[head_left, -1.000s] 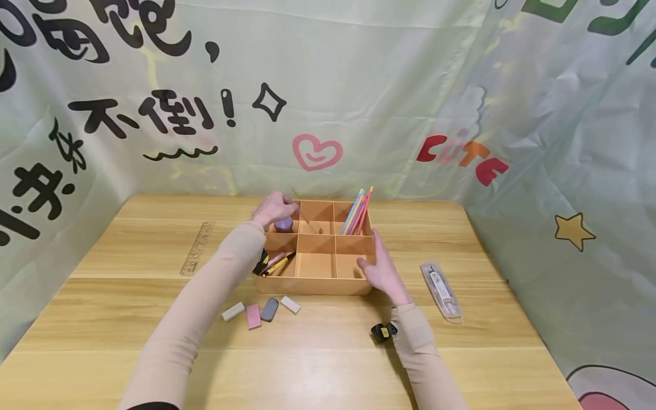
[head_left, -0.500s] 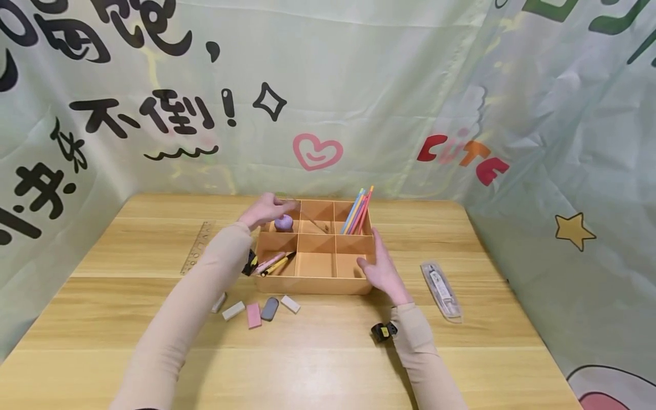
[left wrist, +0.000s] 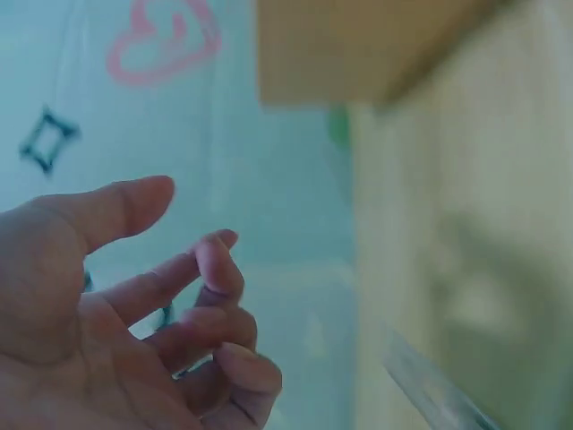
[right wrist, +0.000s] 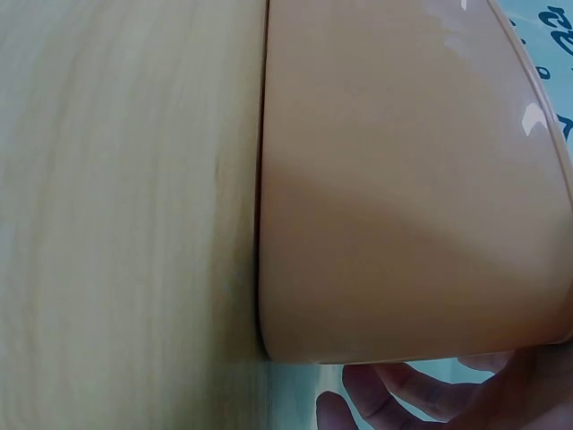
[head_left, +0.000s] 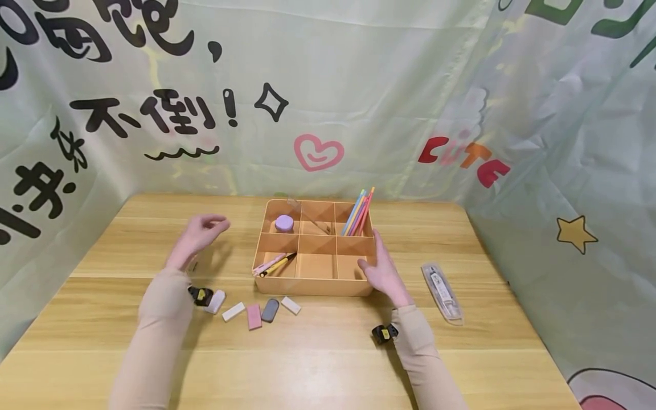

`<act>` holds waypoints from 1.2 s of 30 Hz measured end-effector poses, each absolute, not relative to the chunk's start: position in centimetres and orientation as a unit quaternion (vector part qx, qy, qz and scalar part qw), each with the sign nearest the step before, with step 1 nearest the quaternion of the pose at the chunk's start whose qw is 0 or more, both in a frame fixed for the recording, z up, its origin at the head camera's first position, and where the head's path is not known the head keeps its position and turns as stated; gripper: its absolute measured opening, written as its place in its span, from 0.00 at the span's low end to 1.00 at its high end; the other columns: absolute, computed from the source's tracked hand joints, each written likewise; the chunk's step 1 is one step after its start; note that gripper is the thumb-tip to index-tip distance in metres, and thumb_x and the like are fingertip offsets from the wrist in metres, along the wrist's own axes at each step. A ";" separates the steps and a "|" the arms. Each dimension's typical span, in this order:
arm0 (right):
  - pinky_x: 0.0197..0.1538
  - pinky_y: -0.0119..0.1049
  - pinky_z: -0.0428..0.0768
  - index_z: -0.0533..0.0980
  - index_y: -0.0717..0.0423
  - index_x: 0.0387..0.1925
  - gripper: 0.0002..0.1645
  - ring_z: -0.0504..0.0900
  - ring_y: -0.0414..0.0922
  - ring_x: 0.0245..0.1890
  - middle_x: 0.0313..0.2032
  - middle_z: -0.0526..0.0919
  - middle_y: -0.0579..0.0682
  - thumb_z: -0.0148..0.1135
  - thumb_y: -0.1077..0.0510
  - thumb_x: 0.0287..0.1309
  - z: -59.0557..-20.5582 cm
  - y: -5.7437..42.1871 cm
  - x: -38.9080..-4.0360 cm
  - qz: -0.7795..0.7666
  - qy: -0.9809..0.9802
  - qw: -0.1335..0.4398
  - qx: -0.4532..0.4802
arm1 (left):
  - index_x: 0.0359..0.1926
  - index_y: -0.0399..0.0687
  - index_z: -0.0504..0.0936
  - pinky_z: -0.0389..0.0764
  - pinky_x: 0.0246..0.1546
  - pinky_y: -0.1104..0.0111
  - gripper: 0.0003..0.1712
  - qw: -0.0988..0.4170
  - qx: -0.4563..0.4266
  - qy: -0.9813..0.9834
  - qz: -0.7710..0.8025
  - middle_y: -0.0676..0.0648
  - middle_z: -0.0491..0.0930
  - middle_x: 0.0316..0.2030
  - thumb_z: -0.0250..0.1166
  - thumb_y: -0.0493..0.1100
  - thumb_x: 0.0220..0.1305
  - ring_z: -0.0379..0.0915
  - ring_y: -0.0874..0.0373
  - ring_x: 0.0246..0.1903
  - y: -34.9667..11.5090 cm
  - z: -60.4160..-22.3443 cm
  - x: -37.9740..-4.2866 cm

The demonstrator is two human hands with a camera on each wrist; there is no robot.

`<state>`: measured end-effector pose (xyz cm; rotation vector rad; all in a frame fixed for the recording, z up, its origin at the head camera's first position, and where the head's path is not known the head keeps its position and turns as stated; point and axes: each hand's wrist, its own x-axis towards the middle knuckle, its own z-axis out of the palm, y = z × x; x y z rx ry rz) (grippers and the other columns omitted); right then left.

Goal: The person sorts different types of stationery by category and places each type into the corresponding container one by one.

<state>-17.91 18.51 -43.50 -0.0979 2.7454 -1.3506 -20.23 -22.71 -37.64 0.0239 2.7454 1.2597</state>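
Note:
My left hand (head_left: 199, 236) is raised over the left part of the table, fingers loosely bent and holding nothing. Below it lies a clear ruler (head_left: 192, 266), mostly hidden; the left wrist view shows a clear strip's end (left wrist: 434, 390). My right hand (head_left: 381, 270) grips the right wall of a tan organizer box (head_left: 314, 286), thumb over the rim and fingers outside. In the box are a purple-topped round item (head_left: 284, 223), a thin stick-like item (head_left: 315, 221) leaning at the back middle, several coloured pencils (head_left: 357, 213), and pens (head_left: 277, 266) at front left.
In front of the box lie several erasers: white (head_left: 233, 312), pink (head_left: 254, 316), grey (head_left: 270, 310) and another white block (head_left: 291, 305). One more white eraser (head_left: 216, 302) is beside the left wrist camera (head_left: 201, 295). A clear pen case (head_left: 442, 293) lies right of the box.
My left hand has let go of the thin stick-like item, leaving it in the box, and moved left over the ruler. My right hand stays on the box's right wall.

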 end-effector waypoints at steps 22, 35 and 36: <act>0.78 0.61 0.47 0.36 0.56 0.80 0.51 0.46 0.66 0.78 0.79 0.42 0.67 0.56 0.62 0.67 -43.6 18.3 -18.0 -0.442 0.896 0.031 -0.037 | 0.68 0.23 0.61 0.71 0.57 0.42 0.41 0.077 -0.127 0.920 0.362 0.22 0.66 0.60 0.64 0.49 0.68 0.65 0.31 0.56 -29.2 -44.1 -16.0; 0.79 0.60 0.47 0.36 0.57 0.80 0.51 0.46 0.65 0.79 0.80 0.42 0.66 0.56 0.62 0.68 -43.5 18.4 -18.0 -0.440 0.897 0.032 -0.038 | 0.56 0.25 0.75 0.74 0.44 0.54 0.31 0.036 -0.154 0.923 0.349 0.27 0.78 0.49 0.69 0.46 0.61 0.74 0.37 0.47 -29.0 -44.2 -15.8; 0.79 0.60 0.47 0.37 0.57 0.80 0.51 0.46 0.65 0.79 0.79 0.42 0.66 0.56 0.62 0.68 -43.5 18.4 -18.0 -0.440 0.897 0.030 -0.040 | 0.56 0.26 0.75 0.74 0.43 0.55 0.31 0.035 -0.155 0.924 0.349 0.27 0.78 0.49 0.69 0.46 0.61 0.74 0.37 0.47 -28.9 -44.2 -15.8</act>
